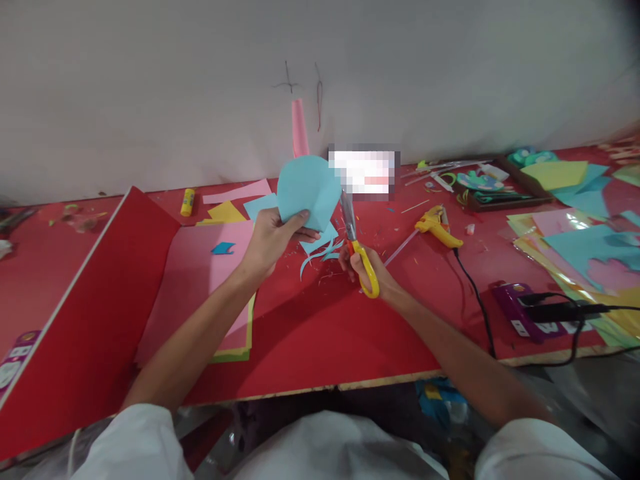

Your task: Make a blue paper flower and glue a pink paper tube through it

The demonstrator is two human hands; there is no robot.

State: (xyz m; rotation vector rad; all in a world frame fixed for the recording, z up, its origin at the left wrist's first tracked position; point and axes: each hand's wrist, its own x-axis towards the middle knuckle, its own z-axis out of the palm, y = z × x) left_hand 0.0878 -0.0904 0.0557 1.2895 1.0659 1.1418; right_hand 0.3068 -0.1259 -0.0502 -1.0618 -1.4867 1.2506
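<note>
Pinched between the thumb and fingers of my left hand (pixel 275 240) is a rounded light-blue paper piece (pixel 307 190), raised above the table. My right hand (pixel 367 267) grips yellow-handled scissors (pixel 370 273) by the loops. Their blades point up beside the right edge of the blue paper; whether they touch it is hard to tell. Thin curled blue strips (pixel 325 252) and small scraps lie on the red table (pixel 310 333) below and between my hands.
Left are a red board (pixel 90 313), stacked coloured sheets (pixel 195 280) and a yellow glue stick (pixel 187 202). Right are a yellow glue gun (pixel 440 228) with a cable, a dark tray (pixel 537 187), a purple power strip (pixel 525 313) and more papers (pixel 585 247). A wall stands behind.
</note>
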